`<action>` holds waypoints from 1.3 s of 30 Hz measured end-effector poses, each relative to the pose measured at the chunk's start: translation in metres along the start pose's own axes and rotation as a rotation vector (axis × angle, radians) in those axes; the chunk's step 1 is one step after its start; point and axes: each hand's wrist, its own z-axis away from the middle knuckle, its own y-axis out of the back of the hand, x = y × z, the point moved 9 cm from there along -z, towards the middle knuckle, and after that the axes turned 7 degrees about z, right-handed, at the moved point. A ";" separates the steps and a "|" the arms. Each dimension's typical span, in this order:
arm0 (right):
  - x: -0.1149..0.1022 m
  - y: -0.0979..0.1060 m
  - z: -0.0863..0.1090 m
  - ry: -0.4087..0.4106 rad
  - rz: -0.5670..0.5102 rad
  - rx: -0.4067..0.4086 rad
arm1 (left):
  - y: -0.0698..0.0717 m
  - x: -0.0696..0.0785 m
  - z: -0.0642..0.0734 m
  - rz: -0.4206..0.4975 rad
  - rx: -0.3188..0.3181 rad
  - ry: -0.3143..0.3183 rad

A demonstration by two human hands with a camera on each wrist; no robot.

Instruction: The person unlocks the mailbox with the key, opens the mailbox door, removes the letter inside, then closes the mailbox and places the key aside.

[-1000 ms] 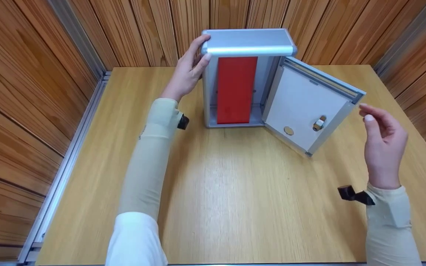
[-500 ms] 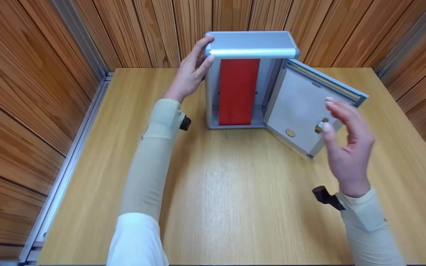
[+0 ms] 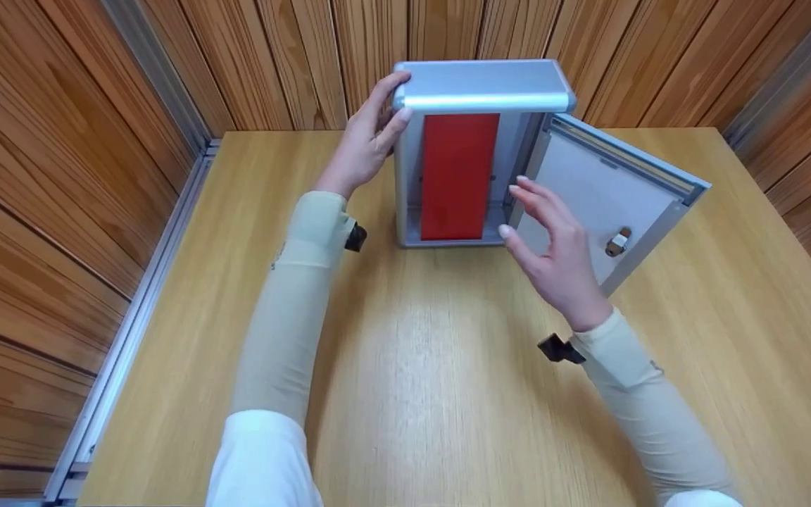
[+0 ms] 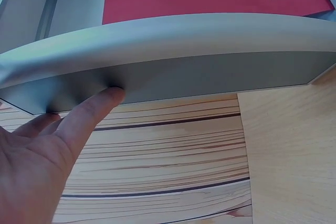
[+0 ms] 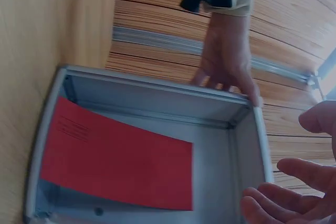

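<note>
A silver metal mailbox (image 3: 486, 79) stands upright at the back of the table, its door (image 3: 613, 179) swung open to the right. A cam lock (image 3: 618, 241) shows on the door's inner face. Inside, a red envelope (image 3: 459, 176) with small print leans upright against the back panel. My left hand (image 3: 363, 148) holds the mailbox by its upper left corner, thumb at the front edge. In the left wrist view a fingertip (image 4: 116, 95) presses the side wall. My right hand (image 3: 557, 253), fingers spread and holding nothing, hovers before the door beside the mailbox's opening.
The mailbox stands on a light wooden table (image 3: 405, 394). Wood-plank walls (image 3: 293, 63) rise behind and on both sides. A metal rail (image 3: 145, 303) runs along the table's left edge. The open door reaches out over the table toward the right.
My right hand has swept left from beyond the door's outer edge to in front of the door, near the opening. The left hand keeps its hold; mailbox and envelope have stayed put.
</note>
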 end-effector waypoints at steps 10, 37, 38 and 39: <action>0.045 -0.056 -0.018 -0.168 -0.043 -0.116 | 0.001 0.000 0.001 -0.004 0.003 0.018; 0.131 -0.118 -0.030 -0.455 0.024 -0.115 | -0.001 -0.001 0.000 0.007 0.000 -0.002; 0.133 -0.119 -0.030 -0.459 0.013 -0.109 | 0.000 -0.001 0.000 0.008 0.001 -0.002; 0.134 -0.119 -0.030 -0.461 0.001 -0.103 | 0.000 -0.001 0.000 0.007 0.001 -0.002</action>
